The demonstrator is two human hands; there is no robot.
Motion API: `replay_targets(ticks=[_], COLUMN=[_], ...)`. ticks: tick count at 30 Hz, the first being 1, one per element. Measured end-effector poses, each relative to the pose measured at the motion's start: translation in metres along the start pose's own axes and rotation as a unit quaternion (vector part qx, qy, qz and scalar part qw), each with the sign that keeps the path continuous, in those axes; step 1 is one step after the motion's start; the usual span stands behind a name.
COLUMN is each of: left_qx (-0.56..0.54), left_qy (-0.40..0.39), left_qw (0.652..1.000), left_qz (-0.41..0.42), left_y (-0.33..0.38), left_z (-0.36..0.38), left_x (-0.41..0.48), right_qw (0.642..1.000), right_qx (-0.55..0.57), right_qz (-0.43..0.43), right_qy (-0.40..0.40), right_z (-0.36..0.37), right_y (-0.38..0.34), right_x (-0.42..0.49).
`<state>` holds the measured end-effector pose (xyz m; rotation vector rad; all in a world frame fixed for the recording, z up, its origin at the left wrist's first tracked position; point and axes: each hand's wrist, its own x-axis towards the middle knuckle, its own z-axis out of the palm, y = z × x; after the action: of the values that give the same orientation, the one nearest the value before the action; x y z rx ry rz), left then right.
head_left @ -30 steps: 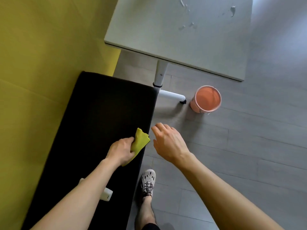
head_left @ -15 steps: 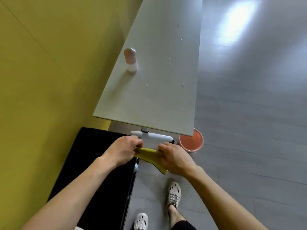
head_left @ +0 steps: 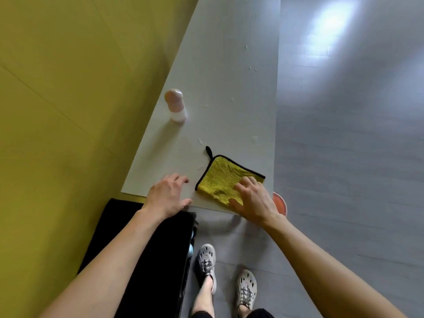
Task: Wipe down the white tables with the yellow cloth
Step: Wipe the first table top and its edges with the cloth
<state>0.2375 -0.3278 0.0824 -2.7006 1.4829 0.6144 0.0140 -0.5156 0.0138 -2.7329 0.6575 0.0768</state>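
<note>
Right hand [head_left: 252, 200] presses flat, fingers spread, on the cloth [head_left: 220, 177] at the bench's [head_left: 229, 76] near right corner, its length running straight ahead, the left hand [head_left: 167, 196] open just beside.

Yellow cloth [head_left: 223, 180] now spread flat on white table [head_left: 229, 88] — right hand [head_left: 252, 200] pressing it, left hand [head_left: 167, 196] released.

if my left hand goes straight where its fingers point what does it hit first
Most likely the yellow cloth, near its black loop corner; the left hand points diagonally toward it across bare table. The pink-capped bottle looks off that line.
</note>
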Motion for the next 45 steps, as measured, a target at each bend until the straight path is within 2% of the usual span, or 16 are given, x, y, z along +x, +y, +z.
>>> replay_targets(ticks=[3, 8, 11, 15, 19, 21, 23, 26, 28, 30, 35, 37, 39, 41, 43, 45], left_qx=[0.046, 0.062, 0.065, 0.088, 0.1, 0.097, 0.099, 0.109, 0.112, 0.116, 0.104, 0.105, 0.109, 0.113, 0.113, 0.11], left_qy=[-0.052, -0.122, -0.149, -0.145, -0.141, -0.134, -0.129, -0.127, -0.125, -0.125, -0.115, -0.116, -0.117, -0.114, -0.114, -0.114], left_qw=[0.996, 0.983, 0.981, 0.982, 0.982, 0.983, 0.983, 0.983, 0.983, 0.982, 0.985, 0.985, 0.984, 0.984, 0.984, 0.984], left_qz=[-0.054, -0.121, -0.109, -0.084, -0.081, -0.083, -0.081, -0.077, -0.078, -0.076, -0.078, -0.078, -0.078, -0.077, -0.076, -0.077], left_y=[-0.04, -0.104, -0.117, -0.117, -0.111, -0.11, -0.111, -0.111, -0.112, -0.113, -0.111, -0.11, -0.11, -0.111, -0.112, -0.112], left_z=[0.016, 0.027, 0.03, 0.029, 0.026, 0.026, 0.027, 0.029, 0.03, 0.031, 0.027, 0.026, 0.028, 0.029, 0.03, 0.03], left_x=[0.029, 0.067, 0.073, 0.072, 0.072, 0.069, 0.068, 0.068, 0.068, 0.069, 0.068, 0.068, 0.068, 0.068, 0.068, 0.068], right_qw=[0.999, 0.994, 0.997, 0.998, 0.999, 0.998, 0.988, 0.948, 0.936, 0.954, 0.998, 0.998, 0.996, 0.998, 0.984, 0.961], right_qx=[-0.014, -0.091, -0.07, -0.06, -0.046, -0.044, -0.043, -0.033, -0.029, -0.037, -0.057, -0.056, -0.045, -0.053, -0.055, -0.035], right_qz=[0.027, -0.045, 0.019, -0.006, 0.004, 0.049, 0.146, 0.311, 0.348, 0.296, 0.035, -0.028, -0.071, -0.006, 0.162, 0.268], right_qy=[0.031, -0.039, -0.007, 0.003, -0.004, 0.005, 0.022, 0.055, 0.053, 0.041, 0.021, -0.006, -0.012, 0.017, 0.046, 0.061], right_z=[0.014, 0.034, 0.059, 0.086, 0.08, 0.073, 0.059, 0.027, 0.019, 0.027, 0.073, 0.076, 0.067, 0.052, 0.032, 0.021], right_y=[0.012, 0.015, -0.03, -0.107, -0.1, -0.071, -0.023, 0.059, 0.079, 0.05, -0.102, -0.115, -0.077, -0.007, 0.065, 0.094], right_x=[0.028, 0.064, 0.059, 0.069, 0.072, 0.078, 0.099, 0.135, 0.149, 0.15, 0.108, 0.102, 0.107, 0.116, 0.117, 0.115])
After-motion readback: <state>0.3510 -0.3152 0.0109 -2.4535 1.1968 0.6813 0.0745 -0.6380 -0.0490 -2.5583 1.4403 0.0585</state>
